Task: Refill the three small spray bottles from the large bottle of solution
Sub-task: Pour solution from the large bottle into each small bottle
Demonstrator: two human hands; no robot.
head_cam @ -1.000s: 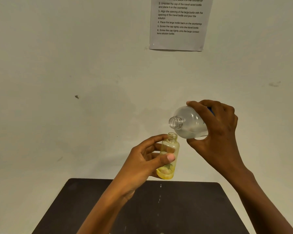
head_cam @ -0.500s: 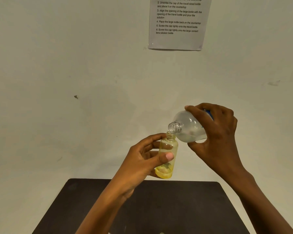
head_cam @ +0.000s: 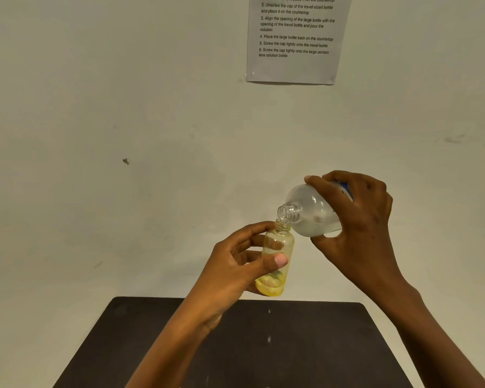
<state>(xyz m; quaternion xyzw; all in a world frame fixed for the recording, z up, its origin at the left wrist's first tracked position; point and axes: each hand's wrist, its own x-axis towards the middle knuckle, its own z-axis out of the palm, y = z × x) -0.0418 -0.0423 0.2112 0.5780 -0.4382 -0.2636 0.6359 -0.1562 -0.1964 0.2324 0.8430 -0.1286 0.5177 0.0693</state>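
While left hand (head_cam: 235, 266) grips small bottle (head_cam: 278, 243), right hand (head_cam: 360, 222) clasps large bottle (head_cam: 312, 212) tilted above.

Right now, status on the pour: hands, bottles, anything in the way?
Left hand grips small bottle, uncapped, near upright. Right hand grips large bottle, tipped, neck at small bottle's mouth. Nothing between the two openings.

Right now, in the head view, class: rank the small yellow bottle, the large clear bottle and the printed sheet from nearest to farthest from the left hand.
1. small yellow bottle: held in the left hand.
2. large clear bottle: just up-right, tilted over it.
3. printed sheet: high on the wall.
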